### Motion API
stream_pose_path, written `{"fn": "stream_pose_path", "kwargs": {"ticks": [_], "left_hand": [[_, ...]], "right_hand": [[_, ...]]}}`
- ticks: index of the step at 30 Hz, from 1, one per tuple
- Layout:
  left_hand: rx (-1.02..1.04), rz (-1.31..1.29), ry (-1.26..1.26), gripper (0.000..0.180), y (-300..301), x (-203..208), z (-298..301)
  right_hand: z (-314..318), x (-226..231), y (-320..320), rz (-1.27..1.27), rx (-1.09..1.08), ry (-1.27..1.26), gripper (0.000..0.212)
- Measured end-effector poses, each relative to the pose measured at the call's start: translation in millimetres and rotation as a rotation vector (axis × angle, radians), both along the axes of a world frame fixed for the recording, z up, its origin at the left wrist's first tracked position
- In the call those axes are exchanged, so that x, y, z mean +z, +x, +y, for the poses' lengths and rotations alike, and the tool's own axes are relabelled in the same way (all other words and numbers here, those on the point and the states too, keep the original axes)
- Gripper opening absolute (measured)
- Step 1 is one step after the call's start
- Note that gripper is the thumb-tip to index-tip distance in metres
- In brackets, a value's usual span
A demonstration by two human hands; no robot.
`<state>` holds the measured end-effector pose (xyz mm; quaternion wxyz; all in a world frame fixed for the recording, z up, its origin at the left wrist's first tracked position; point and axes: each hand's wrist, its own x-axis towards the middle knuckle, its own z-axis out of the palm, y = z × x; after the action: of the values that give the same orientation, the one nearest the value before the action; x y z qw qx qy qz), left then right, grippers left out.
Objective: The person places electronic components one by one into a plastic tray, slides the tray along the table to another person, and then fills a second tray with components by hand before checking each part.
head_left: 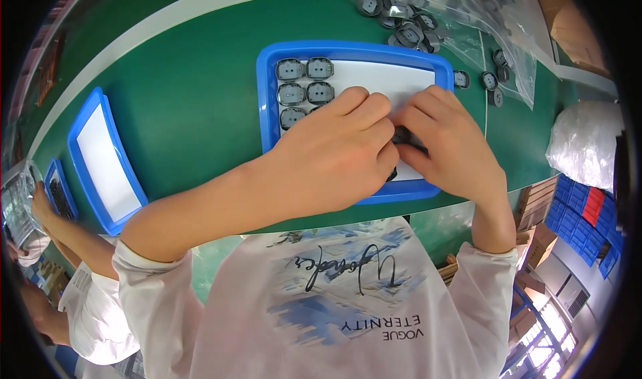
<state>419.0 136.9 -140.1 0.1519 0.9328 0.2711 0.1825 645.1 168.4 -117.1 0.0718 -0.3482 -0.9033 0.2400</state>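
barely visible, dark part [401, 135] between hands [348, 146]

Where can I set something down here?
The widest free patch of green table lies between the left white-lined tray and the middle tray. Its white liner is bare right of the gray parts, beyond the left hand and right hand. Crowded: under them, and far right around the plastic bag and loose parts.

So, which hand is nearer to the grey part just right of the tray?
Right. The right hand is below the part in the picture, at the right end of the tray; the left hand is farther left, over the tray's middle.
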Motion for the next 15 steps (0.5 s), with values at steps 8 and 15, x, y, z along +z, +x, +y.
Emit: {"fn": "stream_pose_path", "kwargs": {"ticks": [8,15], "left_hand": [[0.183,-0.242,-0.018,0.036,-44.4,21.5,-20.2],[0.342,-0.156,-0.077,0.031,-60.4,6.4,-50.6]], "right_hand": [[-5.1,17.3,1.9,0.191,-0.002,0.146,0.028],[-28.8,2.8,-37.8,0.194,0.279,0.086,0.020]]}}
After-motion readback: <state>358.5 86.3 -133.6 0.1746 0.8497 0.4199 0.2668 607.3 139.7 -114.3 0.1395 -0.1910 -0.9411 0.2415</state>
